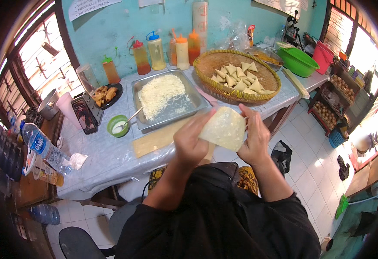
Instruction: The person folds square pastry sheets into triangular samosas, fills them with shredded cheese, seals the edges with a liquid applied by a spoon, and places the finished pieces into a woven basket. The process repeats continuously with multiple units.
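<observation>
Over the table's near edge, my left hand (192, 140) and my right hand (256, 133) hold a thin pale pastry sheet (224, 129) between them, gripping it by its opposite sides. It looks partly folded or cupped, with a speckled surface. Just beyond my left hand lies a long stack of pastry strips (152, 140). Behind that, a metal tray (202, 102) holds a heap of shredded white cheese (163, 93). Left of the tray sits a small green bowl (113, 126) of white paste with a spoon (132, 115) in it. Folded triangular pastries (240, 80) fill part of a round woven basket (206, 64).
Several sauce bottles (156, 52) line the wall. Leftward are a black plate of fried food (107, 96), a propped phone (85, 114), a pink cup (68, 110) and a water bottle (44, 144). A green basin (299, 62) and red bucket (324, 58) stand far right.
</observation>
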### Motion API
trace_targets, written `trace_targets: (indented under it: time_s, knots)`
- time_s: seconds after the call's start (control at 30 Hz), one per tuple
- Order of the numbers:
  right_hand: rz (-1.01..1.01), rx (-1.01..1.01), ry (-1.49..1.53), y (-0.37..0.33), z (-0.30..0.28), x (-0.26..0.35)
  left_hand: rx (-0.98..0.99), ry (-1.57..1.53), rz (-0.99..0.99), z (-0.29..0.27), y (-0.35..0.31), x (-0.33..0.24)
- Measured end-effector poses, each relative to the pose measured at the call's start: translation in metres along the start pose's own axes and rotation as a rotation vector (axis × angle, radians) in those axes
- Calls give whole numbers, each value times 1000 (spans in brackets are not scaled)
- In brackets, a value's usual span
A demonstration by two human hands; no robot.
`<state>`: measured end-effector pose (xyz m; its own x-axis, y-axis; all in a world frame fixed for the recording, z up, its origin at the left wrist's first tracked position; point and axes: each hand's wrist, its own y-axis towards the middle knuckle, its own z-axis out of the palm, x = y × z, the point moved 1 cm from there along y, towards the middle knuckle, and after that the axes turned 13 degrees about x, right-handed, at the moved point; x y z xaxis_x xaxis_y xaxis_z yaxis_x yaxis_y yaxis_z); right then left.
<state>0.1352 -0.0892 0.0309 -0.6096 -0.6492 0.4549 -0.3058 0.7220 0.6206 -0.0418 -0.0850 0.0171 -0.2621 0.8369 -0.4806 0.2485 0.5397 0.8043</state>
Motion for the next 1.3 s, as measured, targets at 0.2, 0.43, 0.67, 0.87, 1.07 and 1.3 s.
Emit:
trace_targets:
  time_s: [0.2, 0.43, 0.67, 0.87, 1.07, 1.3]
  knots:
    - [305, 106, 1614, -24, 55, -37, 56, 58, -123, 3, -8, -4]
    - [303, 92, 2128, -24, 44, -13, 171, 111, -167, 10, -24, 5]
    - [369, 236, 1888, -22, 28, -8, 346, -423, -243, 13, -39, 24]
    - [486, 169, 1630, -15, 22, -11, 305, -1153, -557, 28, -42, 18]
    - [543, 126, 1387, -13, 17, -14, 285, -1389, -578, 31, -42, 15]
    - [500, 102, 1300, -10, 8, -13, 265, -1394, -521, 34, -40, 14]
